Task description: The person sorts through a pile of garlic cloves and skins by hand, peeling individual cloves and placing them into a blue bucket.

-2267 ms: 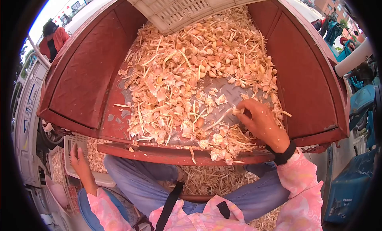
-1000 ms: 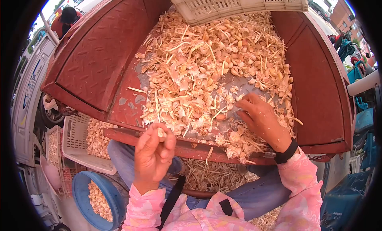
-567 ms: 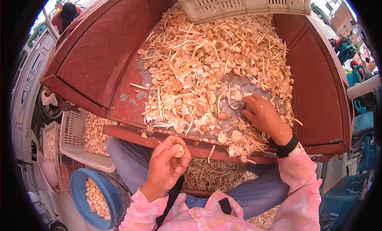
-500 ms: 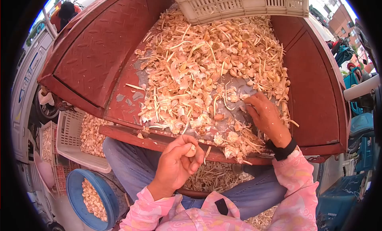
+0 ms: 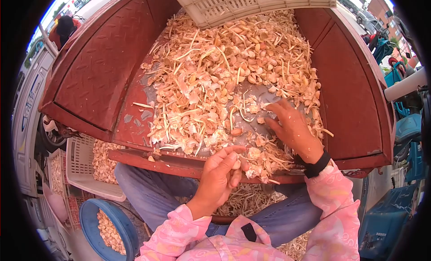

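Observation:
My left hand is closed above the front lip of the red metal bed, with a garlic clove pinched between thumb and fingers. To its right, my right hand reaches over the bed with its fingers apart and nothing visible in them. Its fingertips are beside loose garlic skins on the bare grey patch. A heap of garlic cloves, papery skins and dry stems covers much of the bed. One reddish clove lies between my two hands.
A cream plastic crate sits at the far end, between red side walls. At lower left stand a white crate of garlic and a blue bucket holding cloves. Discarded stems lie below the lip, between my legs.
My left hand has moved right and slightly up with the clove, closer to the right hand. My right hand has shifted slightly left and up. The camera view has shifted a little.

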Tool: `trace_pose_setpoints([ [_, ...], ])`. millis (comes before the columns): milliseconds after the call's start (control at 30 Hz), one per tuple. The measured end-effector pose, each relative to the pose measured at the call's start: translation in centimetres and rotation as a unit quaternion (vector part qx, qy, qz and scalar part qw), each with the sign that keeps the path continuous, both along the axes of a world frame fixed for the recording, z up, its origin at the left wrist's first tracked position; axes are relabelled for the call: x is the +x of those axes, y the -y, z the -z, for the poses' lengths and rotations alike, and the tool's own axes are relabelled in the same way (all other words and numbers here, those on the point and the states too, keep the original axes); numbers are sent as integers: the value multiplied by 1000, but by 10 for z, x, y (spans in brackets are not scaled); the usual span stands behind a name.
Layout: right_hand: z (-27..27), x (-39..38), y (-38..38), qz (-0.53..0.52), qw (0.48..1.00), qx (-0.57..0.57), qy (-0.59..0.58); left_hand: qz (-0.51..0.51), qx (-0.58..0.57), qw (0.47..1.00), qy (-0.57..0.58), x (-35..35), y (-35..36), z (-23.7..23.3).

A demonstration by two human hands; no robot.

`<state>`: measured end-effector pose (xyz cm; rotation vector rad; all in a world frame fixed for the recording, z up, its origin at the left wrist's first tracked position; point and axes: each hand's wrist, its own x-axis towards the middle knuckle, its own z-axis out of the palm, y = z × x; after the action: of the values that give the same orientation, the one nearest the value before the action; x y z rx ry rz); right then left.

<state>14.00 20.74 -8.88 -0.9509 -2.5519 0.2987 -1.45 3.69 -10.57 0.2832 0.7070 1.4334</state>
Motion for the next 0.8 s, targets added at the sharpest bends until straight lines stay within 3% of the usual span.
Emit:
trace_pose_setpoints([
  [33,-7,6,1,43,999,10,-17,2,-9,1000,5,-1,0,1],
  [167,-24,43,-6,46,997,-42,35,5,-26,998,52,1,-4,4],
  [267,-14,45,6,-19,996,-37,81,20,-23,998,63,5,-8,3],
  [400,-1,37,11,39,979,-21,198,36,-17,993,112,11,-11,1],
  [533,-2,39,3,45,990,34,126,53,-33,986,157,11,-10,6],
  [633,-24,30,10,46,984,-172,-21,47,-55,979,191,11,-11,11],
  [733,-52,6,44,-96,966,-224,-81,32,-111,974,196,14,-13,12],
  [800,-43,-8,55,-183,960,-192,-89,3,-175,965,195,21,-13,8],
])
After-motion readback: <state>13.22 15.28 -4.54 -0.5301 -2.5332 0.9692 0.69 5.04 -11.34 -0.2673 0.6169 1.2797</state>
